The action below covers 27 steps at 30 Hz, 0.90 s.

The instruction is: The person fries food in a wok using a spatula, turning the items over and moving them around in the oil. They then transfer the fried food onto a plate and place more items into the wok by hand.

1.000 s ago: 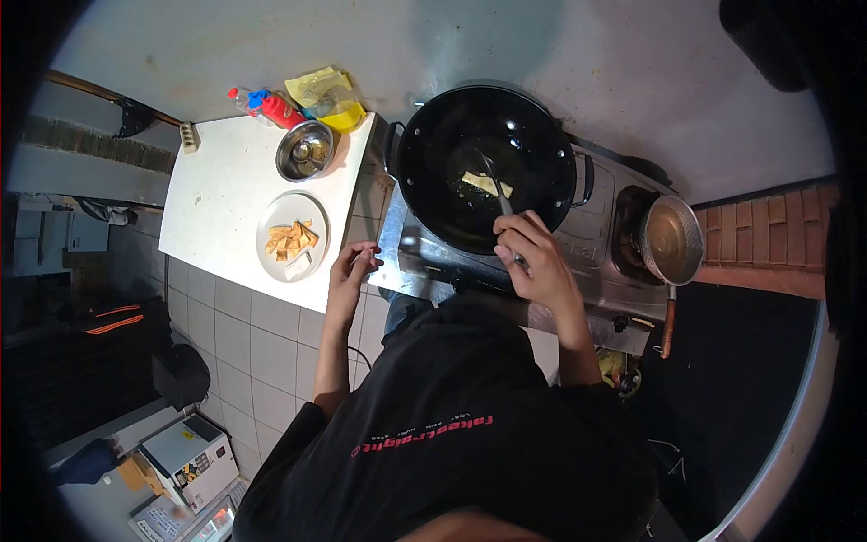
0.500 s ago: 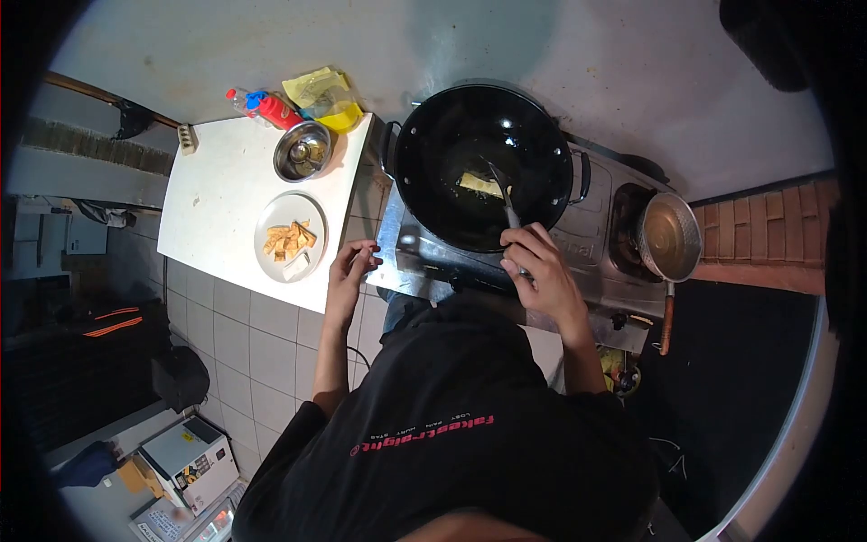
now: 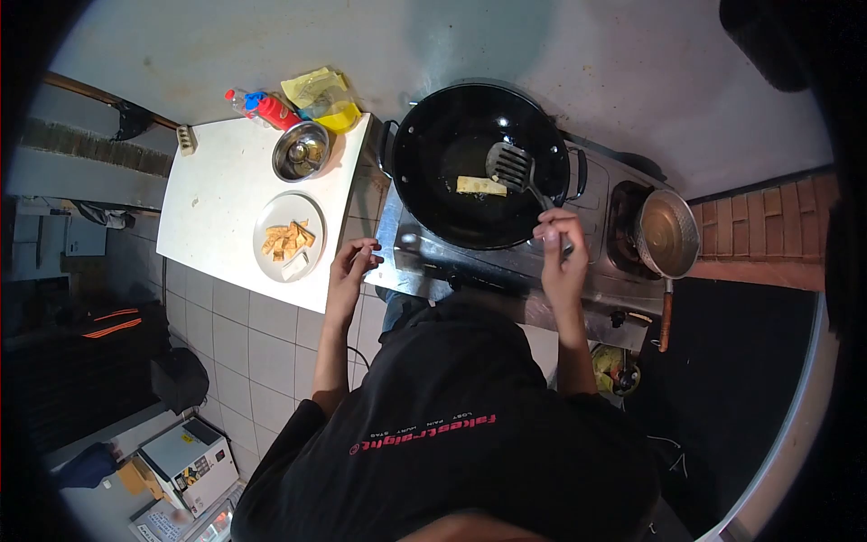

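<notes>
My right hand point(image 3: 564, 253) is closed round the handle of a slotted spatula point(image 3: 512, 168). The spatula's slotted head is inside a large black wok point(image 3: 433, 217), just right of a pale yellow rectangular piece of food point(image 3: 481, 186) lying in the oil at the bottom. My left hand point(image 3: 353, 264) hovers by the right edge of the white table, fingers loosely curled and apart, nothing in them. Close by, a plate point(image 3: 264, 230) holds several golden-brown fried pieces point(image 3: 287, 238) and one white block point(image 3: 295, 266).
The wok stands on a metal gas stove point(image 3: 596, 248). To its right, a saucepan point(image 3: 666, 235) sits with its wooden handle sticking out towards me. The white table point(image 3: 212, 199) carries a steel bowl point(image 3: 302, 152), a red bottle point(image 3: 278, 112) and a yellow packet point(image 3: 336, 108).
My right hand has moved right and slightly up. The spatula has turned from edge-on at the food to showing its slotted face to the right of it. My left hand stays in place.
</notes>
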Each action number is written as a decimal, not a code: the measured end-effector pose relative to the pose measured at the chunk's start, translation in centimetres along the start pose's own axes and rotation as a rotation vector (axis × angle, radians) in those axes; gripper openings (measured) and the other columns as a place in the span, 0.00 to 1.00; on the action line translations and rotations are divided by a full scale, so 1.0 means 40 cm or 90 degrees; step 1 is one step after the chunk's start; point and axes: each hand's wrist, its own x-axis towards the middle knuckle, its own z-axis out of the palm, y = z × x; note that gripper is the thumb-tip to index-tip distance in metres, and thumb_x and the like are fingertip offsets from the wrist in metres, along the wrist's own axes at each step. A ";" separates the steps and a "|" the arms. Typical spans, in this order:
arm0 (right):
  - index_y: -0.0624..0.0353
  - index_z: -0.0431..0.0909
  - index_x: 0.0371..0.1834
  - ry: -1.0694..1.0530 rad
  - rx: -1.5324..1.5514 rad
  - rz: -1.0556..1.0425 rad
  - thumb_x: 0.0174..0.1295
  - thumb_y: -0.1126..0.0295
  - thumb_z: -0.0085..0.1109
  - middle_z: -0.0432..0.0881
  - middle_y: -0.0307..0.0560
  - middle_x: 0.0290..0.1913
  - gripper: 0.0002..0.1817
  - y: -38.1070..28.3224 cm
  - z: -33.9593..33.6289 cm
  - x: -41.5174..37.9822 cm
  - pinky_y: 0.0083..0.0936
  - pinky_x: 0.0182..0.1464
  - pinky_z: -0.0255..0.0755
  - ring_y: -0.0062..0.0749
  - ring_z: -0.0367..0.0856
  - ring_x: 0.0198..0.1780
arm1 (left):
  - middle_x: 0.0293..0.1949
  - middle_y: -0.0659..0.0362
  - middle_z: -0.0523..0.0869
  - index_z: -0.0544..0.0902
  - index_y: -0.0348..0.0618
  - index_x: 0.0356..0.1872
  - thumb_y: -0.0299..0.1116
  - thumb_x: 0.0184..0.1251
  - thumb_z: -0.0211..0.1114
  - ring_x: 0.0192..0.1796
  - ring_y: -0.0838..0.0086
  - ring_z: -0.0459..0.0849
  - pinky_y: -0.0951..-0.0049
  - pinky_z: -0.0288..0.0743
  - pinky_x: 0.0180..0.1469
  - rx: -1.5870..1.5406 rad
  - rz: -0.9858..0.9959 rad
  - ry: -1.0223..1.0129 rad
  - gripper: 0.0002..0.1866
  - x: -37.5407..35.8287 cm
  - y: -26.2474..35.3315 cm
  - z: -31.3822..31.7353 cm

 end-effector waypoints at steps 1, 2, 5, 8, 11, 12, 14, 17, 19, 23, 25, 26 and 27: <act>0.65 0.72 0.37 0.002 -0.001 0.000 0.69 0.76 0.53 0.79 0.49 0.43 0.03 0.001 0.000 0.004 0.24 0.45 0.72 0.27 0.78 0.38 | 0.46 0.59 0.82 0.79 0.39 0.50 0.37 0.77 0.55 0.45 0.75 0.81 0.71 0.75 0.55 0.000 0.001 -0.001 0.13 0.001 0.000 0.000; 0.65 0.71 0.38 0.038 0.054 0.048 0.70 0.76 0.52 0.79 0.48 0.43 0.04 0.000 0.000 0.009 0.22 0.44 0.73 0.25 0.79 0.38 | 0.46 0.59 0.82 0.79 0.39 0.50 0.37 0.77 0.55 0.45 0.75 0.81 0.71 0.75 0.55 0.001 0.002 -0.002 0.13 0.002 0.001 0.001; 0.65 0.71 0.40 0.078 0.116 0.074 0.71 0.76 0.50 0.79 0.47 0.43 0.03 0.001 0.005 0.031 0.16 0.40 0.73 0.19 0.79 0.35 | 0.46 0.59 0.82 0.79 0.39 0.50 0.37 0.77 0.55 0.45 0.75 0.81 0.71 0.75 0.55 0.001 0.003 -0.005 0.13 0.001 0.005 0.001; 0.65 0.70 0.40 0.068 0.087 0.060 0.71 0.79 0.51 0.79 0.47 0.42 0.01 -0.008 0.005 0.057 0.15 0.34 0.74 0.19 0.79 0.32 | 0.46 0.59 0.82 0.79 0.38 0.50 0.37 0.77 0.55 0.45 0.76 0.81 0.71 0.75 0.55 0.004 0.001 -0.004 0.13 -0.003 0.003 0.001; 0.65 0.70 0.41 0.074 0.143 0.070 0.70 0.80 0.52 0.79 0.47 0.42 0.02 -0.001 0.020 0.074 0.15 0.30 0.73 0.20 0.80 0.29 | 0.46 0.59 0.82 0.79 0.39 0.50 0.37 0.77 0.54 0.45 0.76 0.81 0.72 0.75 0.55 0.004 0.002 0.002 0.13 -0.004 -0.001 -0.007; 0.65 0.70 0.41 0.059 0.141 0.072 0.70 0.80 0.52 0.79 0.47 0.41 0.02 0.000 0.026 0.076 0.15 0.30 0.73 0.20 0.80 0.29 | 0.46 0.59 0.82 0.79 0.39 0.50 0.37 0.77 0.54 0.45 0.76 0.81 0.72 0.75 0.55 0.006 -0.001 0.007 0.13 -0.005 -0.001 -0.008; 0.65 0.69 0.41 0.040 0.140 0.074 0.70 0.79 0.52 0.79 0.47 0.41 0.02 0.002 0.041 0.074 0.15 0.29 0.73 0.20 0.80 0.29 | 0.46 0.59 0.82 0.79 0.39 0.50 0.37 0.77 0.54 0.45 0.76 0.81 0.72 0.75 0.55 0.006 -0.003 0.016 0.13 -0.006 0.001 -0.011; 0.64 0.69 0.41 0.019 0.150 0.093 0.71 0.78 0.52 0.78 0.47 0.40 0.02 0.010 0.064 0.059 0.15 0.28 0.72 0.20 0.80 0.29 | 0.46 0.59 0.82 0.79 0.39 0.51 0.37 0.77 0.55 0.45 0.76 0.81 0.72 0.75 0.55 0.006 -0.004 0.020 0.13 -0.010 -0.001 -0.017; 0.63 0.69 0.41 0.004 0.156 0.125 0.72 0.76 0.52 0.78 0.46 0.39 0.03 0.017 0.070 0.049 0.15 0.27 0.72 0.20 0.80 0.28 | 0.47 0.59 0.82 0.79 0.39 0.50 0.37 0.77 0.54 0.45 0.76 0.81 0.72 0.75 0.55 0.003 -0.005 0.021 0.13 -0.010 -0.009 -0.020; 0.62 0.69 0.41 0.000 0.157 0.154 0.72 0.74 0.52 0.78 0.45 0.38 0.04 0.022 0.073 0.043 0.15 0.28 0.72 0.20 0.80 0.28 | 0.47 0.58 0.82 0.79 0.39 0.50 0.37 0.77 0.54 0.45 0.76 0.81 0.72 0.75 0.55 0.011 -0.006 0.013 0.13 -0.012 -0.007 -0.014; 0.62 0.68 0.42 -0.006 0.165 0.172 0.72 0.73 0.52 0.78 0.44 0.38 0.04 0.025 0.070 0.043 0.15 0.28 0.72 0.19 0.80 0.28 | 0.47 0.58 0.82 0.79 0.39 0.50 0.37 0.77 0.54 0.45 0.76 0.81 0.72 0.75 0.55 0.002 -0.006 0.013 0.13 -0.011 -0.003 -0.011; 0.62 0.68 0.42 -0.006 0.164 0.171 0.72 0.73 0.52 0.78 0.44 0.38 0.04 0.026 0.068 0.043 0.15 0.28 0.72 0.19 0.80 0.28 | 0.47 0.58 0.82 0.79 0.39 0.50 0.37 0.77 0.54 0.45 0.76 0.81 0.72 0.75 0.55 0.001 -0.005 0.012 0.13 -0.009 -0.006 -0.010; 0.61 0.67 0.42 -0.005 0.165 0.175 0.73 0.73 0.51 0.78 0.44 0.37 0.05 0.026 0.068 0.042 0.15 0.29 0.72 0.19 0.80 0.28 | 0.47 0.58 0.82 0.79 0.39 0.51 0.37 0.77 0.55 0.45 0.76 0.81 0.72 0.75 0.54 0.004 -0.004 0.011 0.13 -0.008 -0.008 -0.011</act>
